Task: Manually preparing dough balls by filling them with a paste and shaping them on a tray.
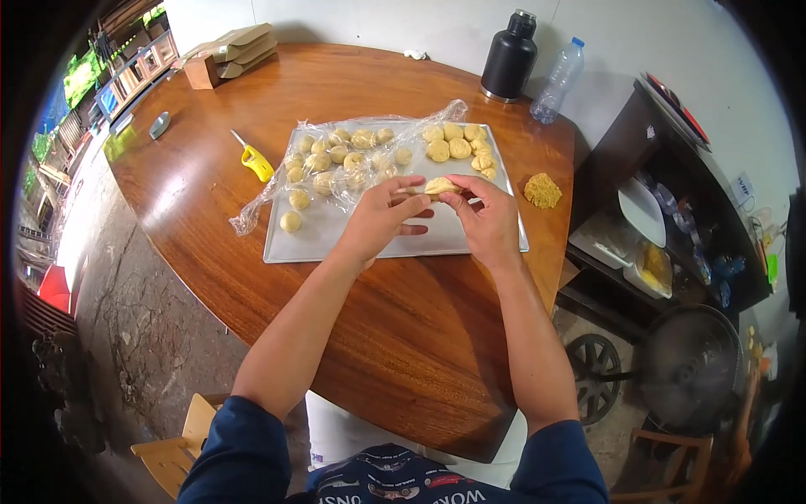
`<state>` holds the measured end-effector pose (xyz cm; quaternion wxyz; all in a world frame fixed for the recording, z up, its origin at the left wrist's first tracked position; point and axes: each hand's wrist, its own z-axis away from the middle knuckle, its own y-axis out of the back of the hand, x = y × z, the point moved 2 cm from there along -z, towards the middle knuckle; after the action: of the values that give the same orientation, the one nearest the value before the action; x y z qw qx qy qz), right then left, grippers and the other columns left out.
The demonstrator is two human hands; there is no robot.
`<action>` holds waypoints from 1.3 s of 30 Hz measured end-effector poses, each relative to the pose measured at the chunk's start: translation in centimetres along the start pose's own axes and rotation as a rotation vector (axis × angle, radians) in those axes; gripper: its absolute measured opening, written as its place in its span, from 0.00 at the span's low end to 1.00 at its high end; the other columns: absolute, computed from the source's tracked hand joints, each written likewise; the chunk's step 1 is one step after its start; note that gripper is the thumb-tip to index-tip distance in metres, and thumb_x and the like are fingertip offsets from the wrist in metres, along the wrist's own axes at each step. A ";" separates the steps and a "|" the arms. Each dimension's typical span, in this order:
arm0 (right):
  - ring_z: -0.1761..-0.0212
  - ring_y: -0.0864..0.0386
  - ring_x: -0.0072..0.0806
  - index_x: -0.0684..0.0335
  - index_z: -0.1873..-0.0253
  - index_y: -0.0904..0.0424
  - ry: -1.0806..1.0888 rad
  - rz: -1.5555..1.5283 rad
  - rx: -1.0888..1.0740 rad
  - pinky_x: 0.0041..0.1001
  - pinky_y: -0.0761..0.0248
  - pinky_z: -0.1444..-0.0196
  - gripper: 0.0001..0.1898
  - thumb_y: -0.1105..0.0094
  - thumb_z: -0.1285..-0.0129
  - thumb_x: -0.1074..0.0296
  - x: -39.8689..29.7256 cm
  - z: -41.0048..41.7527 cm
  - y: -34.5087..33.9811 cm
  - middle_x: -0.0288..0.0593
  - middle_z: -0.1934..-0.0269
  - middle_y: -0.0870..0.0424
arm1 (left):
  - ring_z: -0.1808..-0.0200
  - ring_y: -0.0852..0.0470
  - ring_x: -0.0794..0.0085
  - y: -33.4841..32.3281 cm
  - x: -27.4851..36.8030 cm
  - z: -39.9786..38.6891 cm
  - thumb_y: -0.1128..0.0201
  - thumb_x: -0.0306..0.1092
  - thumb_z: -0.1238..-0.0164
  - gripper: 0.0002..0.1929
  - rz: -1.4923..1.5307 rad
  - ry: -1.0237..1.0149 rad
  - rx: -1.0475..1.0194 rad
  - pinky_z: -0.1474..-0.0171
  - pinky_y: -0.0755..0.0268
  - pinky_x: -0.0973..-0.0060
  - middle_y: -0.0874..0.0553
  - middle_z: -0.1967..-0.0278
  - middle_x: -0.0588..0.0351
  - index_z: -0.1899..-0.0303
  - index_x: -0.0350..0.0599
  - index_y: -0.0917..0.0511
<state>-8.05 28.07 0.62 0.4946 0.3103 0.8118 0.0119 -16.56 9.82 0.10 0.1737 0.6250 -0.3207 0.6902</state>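
Observation:
Above the near part of a metal baking tray (352, 247), my left hand (391, 211) and my right hand (483, 217) hold one piece of pale dough (442, 185) between their fingertips. Its underside is hidden by the fingers. Clear plastic wrap (252, 211) lies over many of the round dough balls (317, 162) on the tray's left half. Two balls near the left edge lie outside the wrap. Uncovered, flattened dough pieces (459, 148) sit close together at the tray's back right. A crumbly yellow mound (542, 191) rests on the wood right of the tray.
On the wooden table (403, 315) lie a yellow lighter (256, 162) and a small grey object (160, 125) to the left. Cardboard boxes (236, 47) stand at the back left, a black flask (509, 60) and a plastic bottle (559, 82) at the back right. A dark shelf and a fan (687, 370) stand right.

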 end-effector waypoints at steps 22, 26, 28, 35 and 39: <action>0.55 0.11 0.31 0.65 0.39 0.12 0.047 0.004 -0.075 0.31 0.16 0.56 0.18 0.21 0.28 0.64 -1.6 -0.1 -0.1 0.45 0.50 0.08 | 0.51 0.08 0.74 0.8 -0.9 -1.0 0.31 0.29 0.16 0.17 -0.044 -0.197 0.032 0.50 0.09 0.73 0.05 0.49 0.54 0.32 0.36 0.14; 0.56 0.11 0.28 0.65 0.44 0.11 0.050 0.018 -0.038 0.29 0.16 0.57 0.12 0.24 0.27 0.69 -1.3 0.0 0.5 0.43 0.52 0.08 | 0.48 0.09 0.73 0.1 -0.2 -0.5 0.30 0.31 0.16 0.20 0.017 -0.165 -0.035 0.50 0.09 0.71 0.07 0.45 0.52 0.29 0.37 0.17; 0.56 0.11 0.28 0.65 0.45 0.12 0.060 0.026 -0.019 0.29 0.17 0.57 0.11 0.25 0.27 0.69 -1.1 -0.1 0.6 0.42 0.52 0.08 | 0.46 0.10 0.72 0.0 0.0 -0.4 0.30 0.32 0.17 0.22 0.071 -0.124 -0.063 0.49 0.10 0.71 0.07 0.44 0.50 0.28 0.37 0.18; 0.56 0.12 0.27 0.64 0.43 0.13 0.050 -0.028 -0.034 0.29 0.16 0.58 0.14 0.24 0.30 0.69 -1.1 -0.1 0.3 0.41 0.53 0.09 | 0.47 0.11 0.75 0.0 -0.3 -0.4 0.28 0.38 0.17 0.21 -0.158 -0.228 -0.042 0.50 0.13 0.72 0.08 0.44 0.55 0.30 0.43 0.18; 0.55 0.11 0.28 0.64 0.42 0.14 0.046 -0.062 -0.037 0.29 0.16 0.58 0.16 0.24 0.30 0.68 -2.0 0.1 0.0 0.41 0.51 0.09 | 0.50 0.13 0.79 0.2 -0.2 -0.5 0.27 0.37 0.17 0.17 -0.130 -0.242 -0.011 0.55 0.13 0.75 0.07 0.49 0.57 0.36 0.40 0.15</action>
<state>-7.36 26.99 2.21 0.4815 0.2755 0.8318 0.0190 -17.06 10.01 -0.14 0.1817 0.7222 -0.3018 0.5952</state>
